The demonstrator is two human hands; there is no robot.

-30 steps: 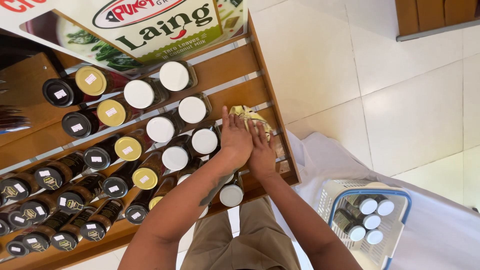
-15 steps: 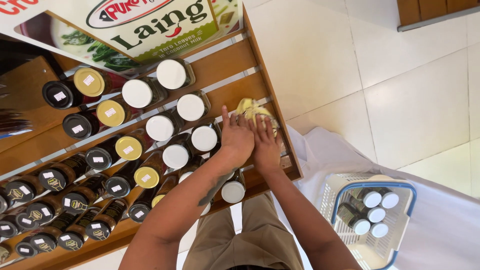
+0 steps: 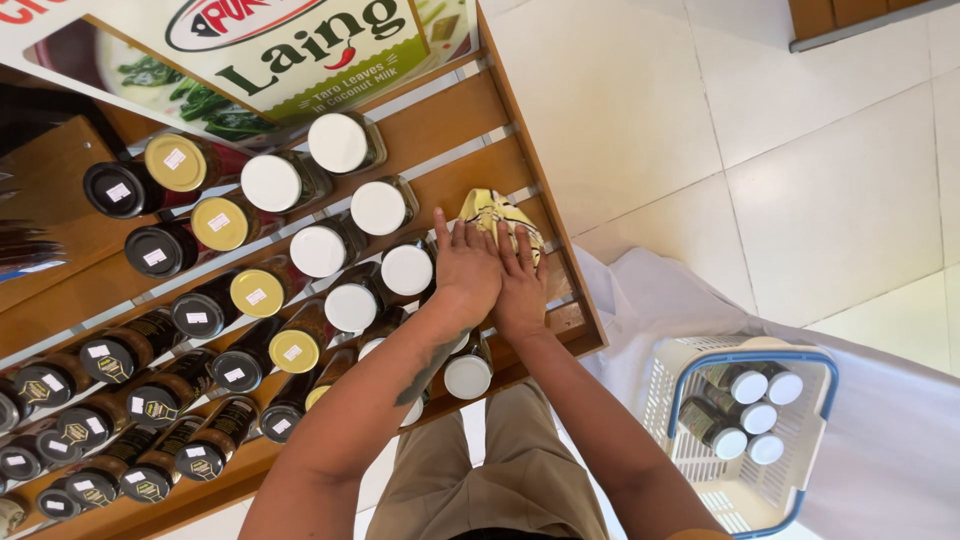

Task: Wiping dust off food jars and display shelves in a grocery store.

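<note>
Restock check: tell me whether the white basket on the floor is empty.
No: the white basket with the blue rim holds several white-lidded jars, lying together at its upper end.

**One camera on my head, looking straight down**

I see everything from a single view, worn on my head and aimed steeply down past my chest and trousers. It faces the tiered wooden shelf [image 3: 500, 120] in front of me, close enough that my forearms fill the lower middle. My left hand [image 3: 468, 272] and right hand [image 3: 522, 290] lie side by side near the centre. Beyond my fingertips the shelf climbs toward the top edge; right of my fingers lies tiled floor [image 3: 780, 130], and the basket [image 3: 665, 400] sits below them, at the right.
</note>
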